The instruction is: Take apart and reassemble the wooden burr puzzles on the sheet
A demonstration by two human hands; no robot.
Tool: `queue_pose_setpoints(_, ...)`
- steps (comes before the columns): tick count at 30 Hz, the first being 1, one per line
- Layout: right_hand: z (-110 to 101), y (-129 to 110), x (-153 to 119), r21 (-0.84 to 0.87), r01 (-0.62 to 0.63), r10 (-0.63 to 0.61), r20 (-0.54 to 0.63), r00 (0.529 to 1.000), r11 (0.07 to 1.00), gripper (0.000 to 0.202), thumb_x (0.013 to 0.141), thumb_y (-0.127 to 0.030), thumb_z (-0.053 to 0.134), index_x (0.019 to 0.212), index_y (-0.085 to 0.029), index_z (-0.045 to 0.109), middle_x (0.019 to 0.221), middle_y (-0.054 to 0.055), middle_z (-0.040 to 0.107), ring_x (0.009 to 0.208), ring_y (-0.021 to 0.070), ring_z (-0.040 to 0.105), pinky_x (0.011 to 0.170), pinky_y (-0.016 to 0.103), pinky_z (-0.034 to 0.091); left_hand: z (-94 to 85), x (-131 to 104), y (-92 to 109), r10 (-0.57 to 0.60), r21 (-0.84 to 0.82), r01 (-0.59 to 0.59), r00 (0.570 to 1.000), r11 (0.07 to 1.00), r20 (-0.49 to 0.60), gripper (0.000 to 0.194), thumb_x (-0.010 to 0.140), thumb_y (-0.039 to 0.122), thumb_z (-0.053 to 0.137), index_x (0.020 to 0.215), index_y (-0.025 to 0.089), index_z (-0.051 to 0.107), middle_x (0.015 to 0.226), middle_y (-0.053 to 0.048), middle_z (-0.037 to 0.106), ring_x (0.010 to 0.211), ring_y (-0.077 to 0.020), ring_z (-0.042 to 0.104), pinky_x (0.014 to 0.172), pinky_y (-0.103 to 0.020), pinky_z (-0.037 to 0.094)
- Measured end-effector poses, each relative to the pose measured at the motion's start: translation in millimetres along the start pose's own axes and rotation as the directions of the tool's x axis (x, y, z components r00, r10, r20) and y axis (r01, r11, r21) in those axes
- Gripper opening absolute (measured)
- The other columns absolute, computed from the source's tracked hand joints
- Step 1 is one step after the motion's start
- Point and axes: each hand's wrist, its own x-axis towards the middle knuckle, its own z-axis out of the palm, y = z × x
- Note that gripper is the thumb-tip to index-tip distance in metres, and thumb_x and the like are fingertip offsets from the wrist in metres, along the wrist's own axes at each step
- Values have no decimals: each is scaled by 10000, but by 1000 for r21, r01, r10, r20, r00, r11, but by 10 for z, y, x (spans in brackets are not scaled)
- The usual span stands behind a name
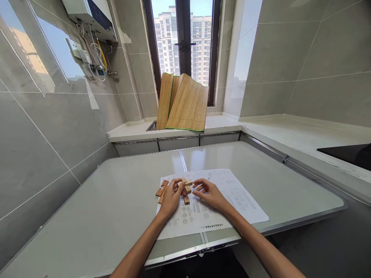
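Here our left grip [172,199] pinches the wooden blocks [188,189], which sit just left of our right grip [212,195], its fingers parted, holding nothing

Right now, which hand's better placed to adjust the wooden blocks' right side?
Likely the right hand: apparently empty, half-curled just right of the wooden blocks. The left hand seemingly grips them from the other side.
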Motion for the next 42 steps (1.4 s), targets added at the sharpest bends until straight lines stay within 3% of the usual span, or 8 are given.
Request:
queue_pose_setpoints(6,82,-55,-79,-260,190,-146,181,973,947,307,806,-437,783,1060,-275,724,1008,52,682,833,209,621,709,338,491,-31,18,-56,10,-13,-11,995,1000,-98,438,901,592,607,1078,190,606,784,-1,654,714,-168,646,725,-295,516)
queue_pose_setpoints(12,142,-23,-89,-316,268,-198,235,951,910,307,834,-440,772,1105,-300,732,1002,56,630,863,226,599,772,366,498,-13,-9,-43,-21,-60,18,999,998,-49,454,862,549,680,1137,200,585,911,-37,715,832,-197,702,791,-317,545)
queue_pose_setpoints(17,84,-49,-82,-171,168,-134,192,972,971,269,820,-459,783,1040,-304,768,1257,75,610,1119,271,609,901,394,518,-6,-14,-46,-16,-45,15,1000,999,-20,459,872,553,667,1159,203,595,998,-59,739,918,-219,720,845,-341,564)
queue_pose_setpoints(20,16,-91,-71,69,5,-18,186,982,998,313,793,-488,801,1008,-264,770,1349,90,612,1278,299,561,1017,439,493,-4,-8,-61,9,-75,-12,999,997,-35,433,881,528,668,1157,204,588,1062,-70,735,972,-224,721,838,-332,575)
queue_pose_setpoints(25,-41,-116,-51,354,-227,147,240,960,907,354,750,-476,848,967,-219,738,1189,88,726,1110,255,686,1024,427,507,4,-25,-50,44,-76,-48,998,996,-48,376,908,474,657,1175,216,593,1042,-57,728,983,-219,718,829,-315,578)
queue_pose_setpoints(30,-33,-157,-50,537,-275,179,223,958,798,411,777,-511,820,1007,-208,665,1051,80,765,1065,248,723,1078,446,478,17,-84,5,132,30,-132,991,991,-11,356,911,435,666,1189,219,610,1103,-68,708,1033,-228,693,881,-335,560)
queue_pose_setpoints(36,-32,-174,-55,541,-273,163,243,956,795,463,733,-532,853,984,-210,636,1014,77,767,1083,258,719,1106,458,457,19,-112,-27,182,176,-178,983,968,-5,334,914,421,667,1187,232,633,1087,-66,705,961,-228,681,897,-365,539)
queue_pose_setpoints(42,-39,-163,-58,547,-276,163,246,955,790,467,780,-539,818,1039,-222,595,1051,82,775,1088,267,719,1119,480,438,6,-135,-14,228,332,-249,968,910,101,414,952,422,612,1336,267,597,1056,-60,672,922,-223,637,888,-384,510)
